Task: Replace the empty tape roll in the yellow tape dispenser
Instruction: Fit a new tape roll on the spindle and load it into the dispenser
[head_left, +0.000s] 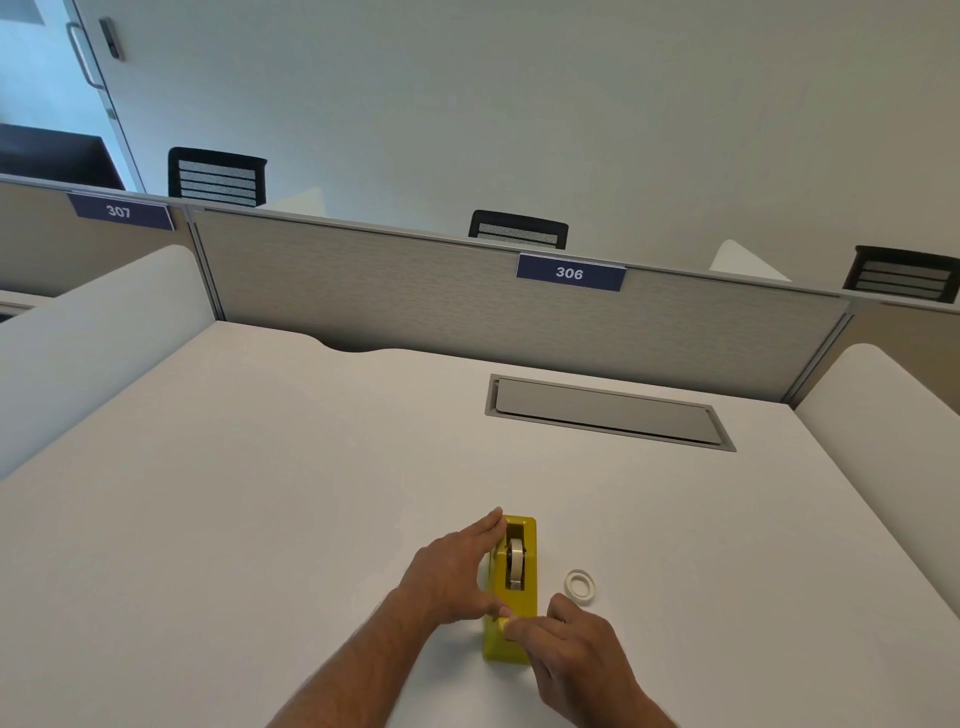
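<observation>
From the head view, the yellow plastic tape dispenser (511, 592) stands near the white desk's (260, 493) front edge, a tape roll seated in it. The left hand (457, 571) lies flat against its left side, fingers together. The right hand (566, 644) pinches at its near end. A white tape ring (580, 586) lies just right; bare desk stretches left and beyond.

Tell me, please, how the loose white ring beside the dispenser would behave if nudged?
The white ring looks thin and hollow, so probably very light and easily slid across the smooth desk. It lies flat, so rolling seems unlikely unless tipped onto its edge.
</observation>
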